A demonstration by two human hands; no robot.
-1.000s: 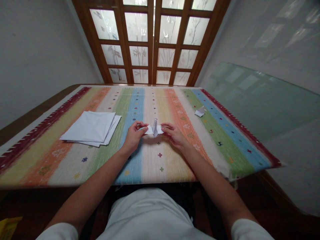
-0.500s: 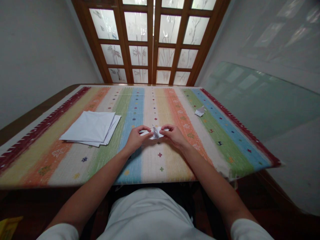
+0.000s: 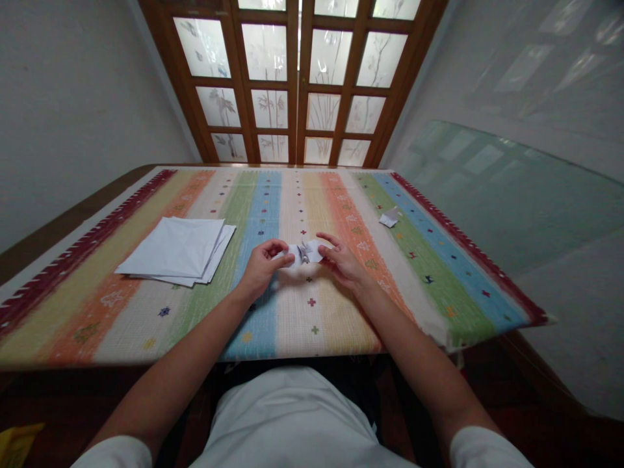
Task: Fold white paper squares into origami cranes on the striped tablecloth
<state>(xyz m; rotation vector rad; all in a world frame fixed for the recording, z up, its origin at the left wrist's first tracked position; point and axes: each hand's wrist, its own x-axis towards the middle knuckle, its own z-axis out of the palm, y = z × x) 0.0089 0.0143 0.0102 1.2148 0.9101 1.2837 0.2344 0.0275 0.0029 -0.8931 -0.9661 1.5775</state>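
Note:
A small white folded paper figure (image 3: 303, 252) sits between my two hands above the striped tablecloth (image 3: 292, 312). My left hand (image 3: 263, 266) pinches its left end with thumb and fingers closed. My right hand (image 3: 341, 260) grips its right end, with its upper fingers stretched out over the paper. Both hands hover close to the cloth near the table's middle.
A stack of white paper sheets (image 3: 178, 250) lies on the cloth to the left. Another small folded paper piece (image 3: 389, 218) rests at the far right. Wooden doors with frosted panes (image 3: 297, 78) stand behind the table. A glass sheet (image 3: 511, 195) leans at the right.
The paper figure's upright middle fold has been pressed down and the piece is more compact. My hands shifted slightly, and my right hand's fingers have spread over it.

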